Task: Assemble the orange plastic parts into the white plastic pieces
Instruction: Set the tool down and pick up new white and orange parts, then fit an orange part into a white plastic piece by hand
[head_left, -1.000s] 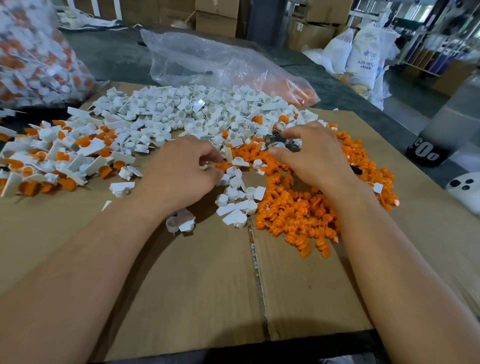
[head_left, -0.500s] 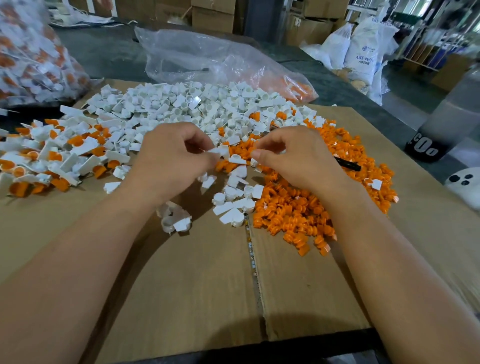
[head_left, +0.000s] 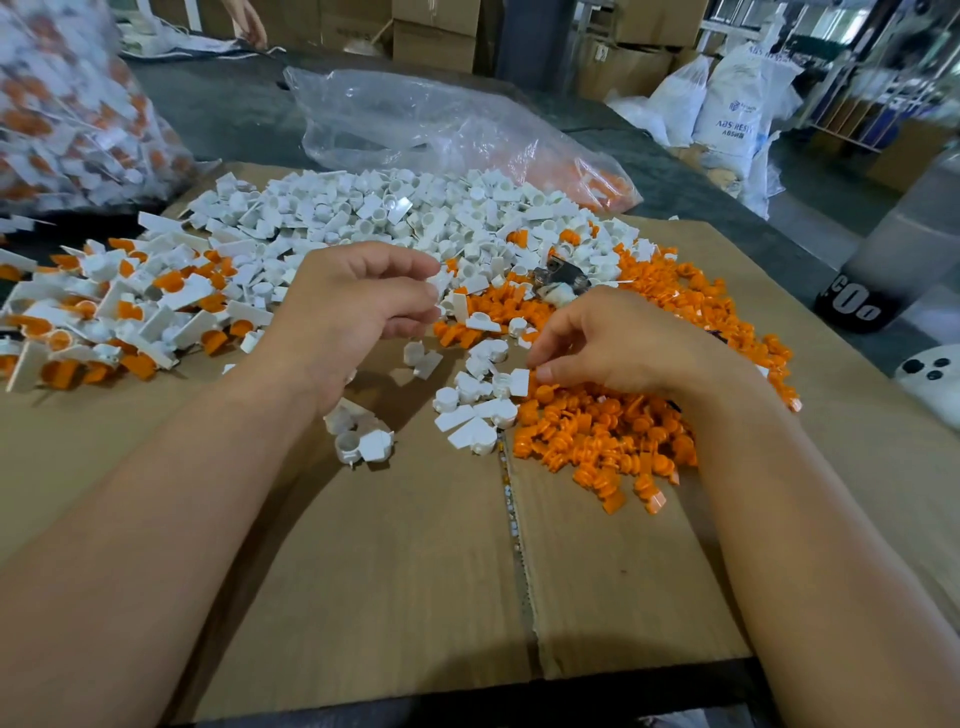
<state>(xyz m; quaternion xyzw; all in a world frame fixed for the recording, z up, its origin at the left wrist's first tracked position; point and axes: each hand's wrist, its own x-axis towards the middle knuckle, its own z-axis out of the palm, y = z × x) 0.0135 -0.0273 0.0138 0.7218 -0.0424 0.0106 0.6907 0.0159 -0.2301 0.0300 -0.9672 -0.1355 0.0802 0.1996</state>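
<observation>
Orange parts (head_left: 597, 431), white pieces (head_left: 395, 213), plain brown cardboard (head_left: 395, 571), a seemingly black container base (head_left: 852, 306) with white lettering

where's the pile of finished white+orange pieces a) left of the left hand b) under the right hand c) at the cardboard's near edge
a: the finished pieces lie at the cardboard's left edge, past the left hand, which pinches a white piece; the right hand is on loose orange parts.

I count my two hands, left hand (head_left: 343, 317) and right hand (head_left: 623, 343); one heap of white pieces (head_left: 395, 218), one heap of orange parts (head_left: 613, 431), one pile of joined pieces (head_left: 119, 312), each past counting; two bags, a clear bag (head_left: 415, 124) and a filled bag (head_left: 67, 114).
</observation>
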